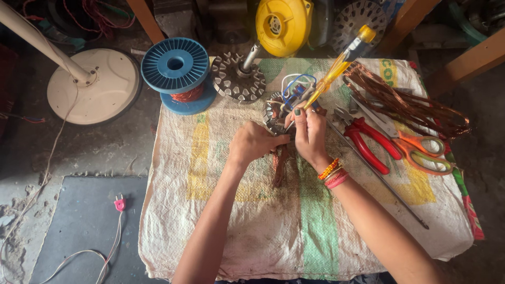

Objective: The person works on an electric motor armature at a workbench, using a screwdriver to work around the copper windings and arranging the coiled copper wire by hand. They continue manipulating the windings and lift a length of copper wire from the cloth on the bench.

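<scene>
My left hand (253, 143) grips a round metal motor stator (273, 114) with copper windings and blue and white wires on top, holding it on a woven sack cloth (221, 210). My right hand (310, 134) is closed on a screwdriver with a clear yellow handle (342, 60); its tip points down into the stator. A bundle of copper wire (281, 165) hangs out from under my hands. Coloured bangles sit on my right wrist.
Red-handled pliers (371, 144), orange-handled scissors (421, 150), a long thin metal rod (389, 192) and a tangle of copper wire (405, 102) lie to the right. A blue wire spool (176, 68), a rotor (238, 79), a yellow fan housing (281, 23) and a fan base (94, 84) sit behind.
</scene>
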### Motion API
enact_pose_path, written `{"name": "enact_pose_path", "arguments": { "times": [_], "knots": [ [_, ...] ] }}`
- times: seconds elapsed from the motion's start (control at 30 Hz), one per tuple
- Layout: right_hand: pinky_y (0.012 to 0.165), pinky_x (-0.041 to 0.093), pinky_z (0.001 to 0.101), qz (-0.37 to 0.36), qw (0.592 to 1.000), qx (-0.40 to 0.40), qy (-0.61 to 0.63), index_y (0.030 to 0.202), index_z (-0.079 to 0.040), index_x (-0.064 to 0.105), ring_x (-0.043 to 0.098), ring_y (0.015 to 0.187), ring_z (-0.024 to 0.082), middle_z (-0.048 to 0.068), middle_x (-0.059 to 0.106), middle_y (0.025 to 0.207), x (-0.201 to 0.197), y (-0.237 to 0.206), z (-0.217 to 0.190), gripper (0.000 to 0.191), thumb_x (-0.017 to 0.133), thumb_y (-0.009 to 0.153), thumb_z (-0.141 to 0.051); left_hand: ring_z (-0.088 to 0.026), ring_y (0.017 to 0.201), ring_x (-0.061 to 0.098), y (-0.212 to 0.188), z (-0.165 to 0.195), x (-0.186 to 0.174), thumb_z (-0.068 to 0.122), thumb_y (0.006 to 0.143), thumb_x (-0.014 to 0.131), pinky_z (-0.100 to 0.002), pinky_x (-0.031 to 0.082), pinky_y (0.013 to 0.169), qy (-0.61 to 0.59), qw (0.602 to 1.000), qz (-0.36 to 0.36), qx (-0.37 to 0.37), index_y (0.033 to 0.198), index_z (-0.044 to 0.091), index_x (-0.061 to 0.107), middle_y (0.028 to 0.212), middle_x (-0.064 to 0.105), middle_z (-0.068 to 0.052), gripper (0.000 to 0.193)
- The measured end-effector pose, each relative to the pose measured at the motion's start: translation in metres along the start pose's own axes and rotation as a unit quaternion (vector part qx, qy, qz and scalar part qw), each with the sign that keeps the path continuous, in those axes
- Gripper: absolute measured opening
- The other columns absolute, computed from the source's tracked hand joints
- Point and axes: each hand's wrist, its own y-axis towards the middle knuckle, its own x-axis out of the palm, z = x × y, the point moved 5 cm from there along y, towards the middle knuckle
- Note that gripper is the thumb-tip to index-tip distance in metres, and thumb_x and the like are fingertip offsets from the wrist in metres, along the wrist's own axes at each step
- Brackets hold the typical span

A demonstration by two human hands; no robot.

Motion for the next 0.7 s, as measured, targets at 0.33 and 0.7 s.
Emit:
{"name": "enact_pose_path", "arguments": {
  "times": [0.33, 0.7],
  "knots": [
    [0.054, 0.035, 0.0229, 0.016, 0.999, 0.002, 0.032, 0.097, -0.004, 0.054, 0.046, 0.056, 0.005, 0.004, 0.067, 0.076, -0.001, 0.01, -0.004, 0.025, 0.041, 0.113, -0.018, -0.017, 0.064, 0.07, 0.011, -0.007, 0.01, 0.028, 0.079, 0.083, -0.032, 0.056, 0.061, -0.229, 0.973, -0.001, 0.032, 0.096, 0.008, 0.084, 0.076, 0.078, -0.01, 0.027],
    [0.053, 0.036, 0.0217, 0.015, 0.999, 0.007, 0.034, 0.095, -0.006, 0.054, 0.048, 0.057, 0.004, 0.003, 0.067, 0.075, 0.004, 0.007, 0.0, 0.028, 0.041, 0.114, -0.021, -0.016, 0.066, 0.071, 0.018, -0.014, 0.008, 0.008, 0.079, 0.081, -0.03, 0.057, 0.062, -0.245, 0.963, -0.019, 0.114, 0.1, 0.001, 0.081, 0.08, 0.08, -0.011, 0.023]
  ]
}}
